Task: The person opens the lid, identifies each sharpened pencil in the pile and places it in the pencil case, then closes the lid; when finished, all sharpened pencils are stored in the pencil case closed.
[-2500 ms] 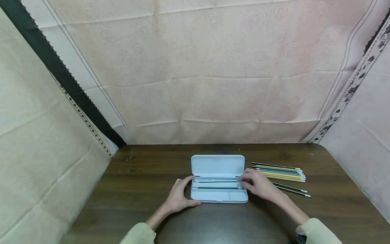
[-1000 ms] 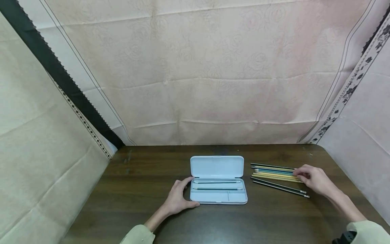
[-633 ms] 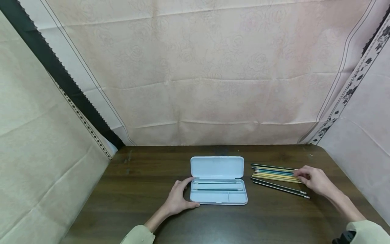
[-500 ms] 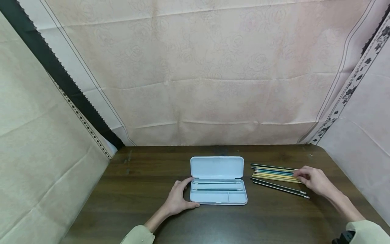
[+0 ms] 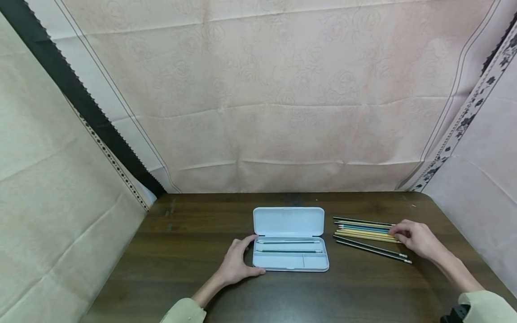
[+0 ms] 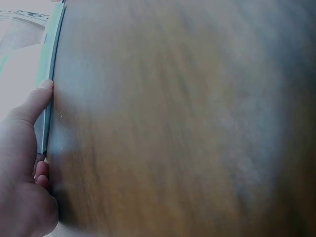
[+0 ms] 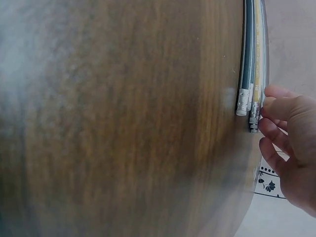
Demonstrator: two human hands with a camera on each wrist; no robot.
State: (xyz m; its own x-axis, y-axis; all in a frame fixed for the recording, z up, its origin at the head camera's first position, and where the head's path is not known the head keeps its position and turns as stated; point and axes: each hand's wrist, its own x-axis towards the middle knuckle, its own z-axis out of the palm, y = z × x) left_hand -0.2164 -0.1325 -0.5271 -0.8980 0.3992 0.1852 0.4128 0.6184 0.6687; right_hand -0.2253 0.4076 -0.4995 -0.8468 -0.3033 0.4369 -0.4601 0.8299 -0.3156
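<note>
A light blue pencil case [image 5: 288,220] lies with its lid raised, and two dark-green-looking pencils [image 5: 288,251] lie lengthwise in its tray. My left hand [image 5: 236,264] grips the case's left end, thumb at the front edge and fingers at the back; in the left wrist view the thumb [image 6: 37,103] presses along the case's side. To the right lies a row of yellow, teal and black pencils [image 5: 359,232]. My right hand [image 5: 416,237] pinches at the eraser ends of this row; which pencil is between the fingertips is hidden. The right wrist view shows the fingers beside a yellow pencil [image 7: 257,59].
Two black pencils [image 5: 371,249] lie slanted in front of the row. Everything rests on a dark brown wooden table [image 5: 295,296]. Pale patterned cloth [image 5: 282,112] hangs behind the table and along both sides.
My right hand has let go of a pencil in the case and moved right to the row's eraser ends, where it has since stayed nearly still. My left hand keeps its place.
</note>
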